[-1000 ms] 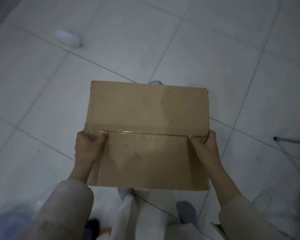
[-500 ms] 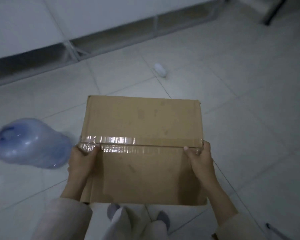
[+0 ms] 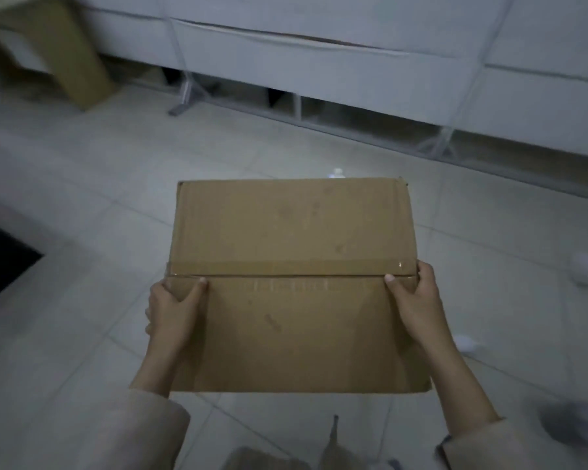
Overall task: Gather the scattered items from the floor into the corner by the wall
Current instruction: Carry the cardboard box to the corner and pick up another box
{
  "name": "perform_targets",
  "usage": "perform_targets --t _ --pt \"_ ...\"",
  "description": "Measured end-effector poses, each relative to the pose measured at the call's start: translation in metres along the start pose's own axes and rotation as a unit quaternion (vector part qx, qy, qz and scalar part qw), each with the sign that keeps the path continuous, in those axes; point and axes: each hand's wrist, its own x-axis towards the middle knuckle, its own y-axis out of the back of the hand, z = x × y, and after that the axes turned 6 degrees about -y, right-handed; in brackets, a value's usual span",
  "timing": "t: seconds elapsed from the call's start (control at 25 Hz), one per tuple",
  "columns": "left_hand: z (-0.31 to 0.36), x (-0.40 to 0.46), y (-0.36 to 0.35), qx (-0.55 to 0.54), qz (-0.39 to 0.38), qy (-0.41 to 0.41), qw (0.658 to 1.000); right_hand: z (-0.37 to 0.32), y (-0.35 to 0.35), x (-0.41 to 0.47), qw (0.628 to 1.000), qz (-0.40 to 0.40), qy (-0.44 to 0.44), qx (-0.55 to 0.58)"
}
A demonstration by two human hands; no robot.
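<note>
A taped brown cardboard box [image 3: 292,252] is carried flat in front of me, above the tiled floor. My left hand [image 3: 172,310] grips its left edge, thumb on top near the tape seam. My right hand [image 3: 416,300] grips the right edge the same way. A small white bottle cap [image 3: 337,172] peeks over the box's far edge. Small white items lie on the floor at the right, one [image 3: 584,268] farther off and one [image 3: 466,343] near my right forearm.
A white wall unit [image 3: 319,59] on thin metal legs runs along the back. Another cardboard box [image 3: 65,59] stands at the back left corner. A dark mat [image 3: 0,259] lies at the left. A blurred round object [image 3: 577,424] sits at lower right.
The view has swung left and up toward the wall unit. The blue water jug has left the view, and the back-left cardboard box has come into view. Both hands keep their hold on the box.
</note>
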Motion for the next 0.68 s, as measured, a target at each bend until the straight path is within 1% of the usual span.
perform_targets --t 0.12,0.2,0.32,0.44,0.52,0.68 --pt "-0.036 0.012 0.098 -0.011 0.094 0.038 0.995 -0.045 -0.095 -0.026 0.995 -0.087 0.034 -0.020" --pt "-0.066 0.015 0.159 -0.028 0.164 0.068 0.984 -0.070 -0.159 -0.046 0.985 -0.155 0.071 -0.024" --pt "-0.096 0.004 0.222 -0.032 0.253 0.121 0.959 -0.096 -0.233 -0.074 0.963 -0.241 0.108 -0.047" --pt "-0.122 -0.014 0.272 -0.041 0.337 0.182 0.923 -0.117 -0.304 -0.100 0.931 -0.328 0.141 -0.077" --pt "-0.139 -0.027 0.295 -0.050 0.391 0.216 0.893 -0.130 -0.347 -0.119 0.901 -0.393 0.158 -0.093" --pt "-0.164 -0.062 0.326 -0.076 0.508 0.283 0.810 -0.148 -0.430 -0.159 0.826 -0.511 0.194 -0.139"
